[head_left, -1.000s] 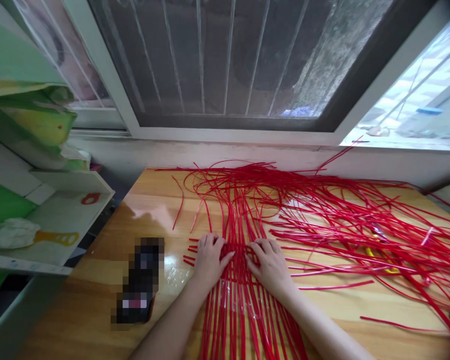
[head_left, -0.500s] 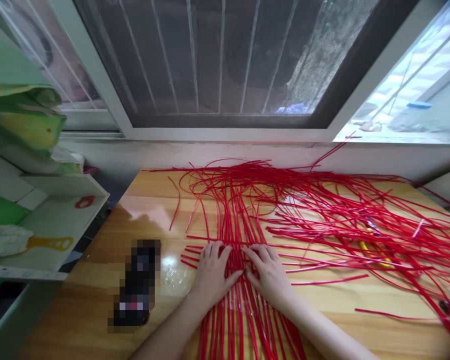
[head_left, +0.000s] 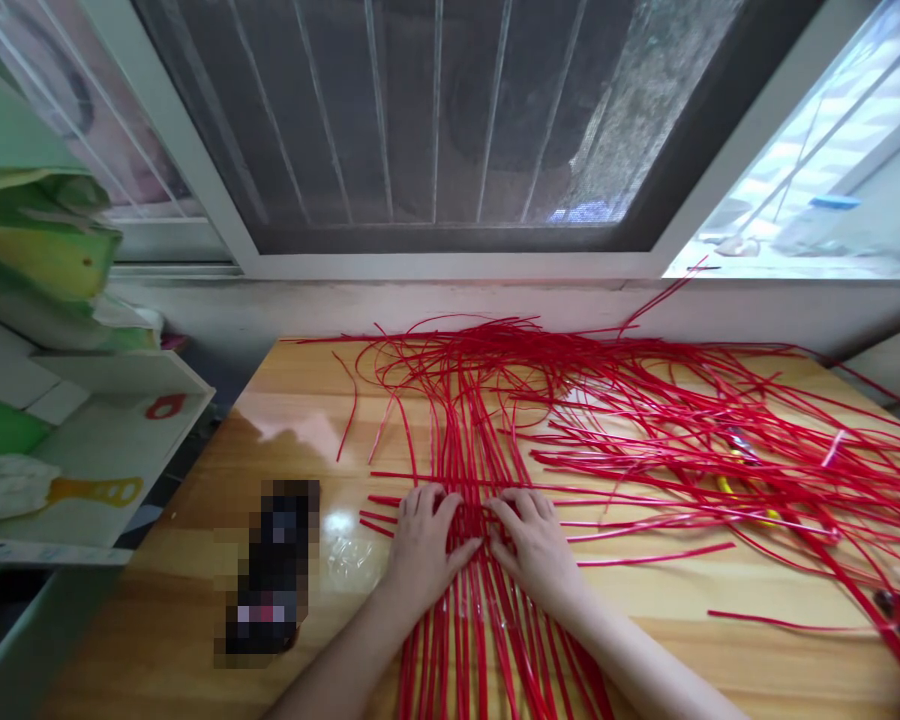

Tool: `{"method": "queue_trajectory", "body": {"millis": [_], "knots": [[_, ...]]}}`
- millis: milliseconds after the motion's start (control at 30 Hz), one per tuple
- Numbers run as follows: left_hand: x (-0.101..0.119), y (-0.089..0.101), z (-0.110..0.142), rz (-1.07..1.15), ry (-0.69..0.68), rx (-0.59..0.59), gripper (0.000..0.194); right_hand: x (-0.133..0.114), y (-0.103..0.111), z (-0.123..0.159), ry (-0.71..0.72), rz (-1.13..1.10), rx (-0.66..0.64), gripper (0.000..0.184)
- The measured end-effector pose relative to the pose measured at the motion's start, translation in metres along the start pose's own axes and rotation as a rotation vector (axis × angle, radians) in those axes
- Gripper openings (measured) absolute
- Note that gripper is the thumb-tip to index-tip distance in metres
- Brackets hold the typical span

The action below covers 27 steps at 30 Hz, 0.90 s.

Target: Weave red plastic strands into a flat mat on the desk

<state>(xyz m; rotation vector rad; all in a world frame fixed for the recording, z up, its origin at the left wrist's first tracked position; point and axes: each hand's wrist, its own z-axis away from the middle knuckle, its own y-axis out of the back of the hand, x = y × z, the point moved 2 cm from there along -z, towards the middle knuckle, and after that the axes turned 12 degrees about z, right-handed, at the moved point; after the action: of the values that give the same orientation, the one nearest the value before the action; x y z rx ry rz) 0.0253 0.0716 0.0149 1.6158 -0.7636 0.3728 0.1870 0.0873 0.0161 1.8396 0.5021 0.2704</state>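
Long red plastic strips (head_left: 461, 660) run lengthwise down the table and cross with several sideways strips (head_left: 607, 497) under my hands. My left hand (head_left: 424, 535) lies palm down on the left part of this woven patch, fingers forward and thumb stretched toward the middle. Opposite it, my right hand (head_left: 529, 540) rests on the right part, fingers slightly bent and spread on the strips. A narrow gap with woven strips showing separates the two thumbs. Clear tape (head_left: 469, 605) lies across the lengthwise strips just below my hands. The strips beneath my palms are hidden.
A large tangle of loose red strips (head_left: 660, 400) covers the back and right of the wooden table (head_left: 322, 410). Yellow-handled tools (head_left: 731, 487) lie partly under it. A pixelated dark object (head_left: 274, 565) sits at left, near crumpled clear plastic (head_left: 349, 555). A window (head_left: 435, 265) stands behind.
The view has shifted very slightly. Both hands stay almost in the same place on the woven strips.
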Motion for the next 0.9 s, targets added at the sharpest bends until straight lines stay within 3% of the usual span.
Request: {"method": "queue_trajectory", "body": {"millis": [167, 433, 900], "knots": [[0.003, 0.001, 0.001, 0.014, 0.018, -0.004, 0.041, -0.001, 0.002, 0.001, 0.008, -0.008, -0.001, 0.025], [-0.001, 0.011, -0.018, -0.086, 0.017, 0.108, 0.043, 0.008, 0.002, -0.013, 0.013, 0.001, 0.013, 0.041], [-0.010, 0.009, -0.016, -0.011, 0.070, 0.066, 0.021, 0.007, -0.003, -0.011, -0.026, 0.061, 0.003, 0.026]]}}
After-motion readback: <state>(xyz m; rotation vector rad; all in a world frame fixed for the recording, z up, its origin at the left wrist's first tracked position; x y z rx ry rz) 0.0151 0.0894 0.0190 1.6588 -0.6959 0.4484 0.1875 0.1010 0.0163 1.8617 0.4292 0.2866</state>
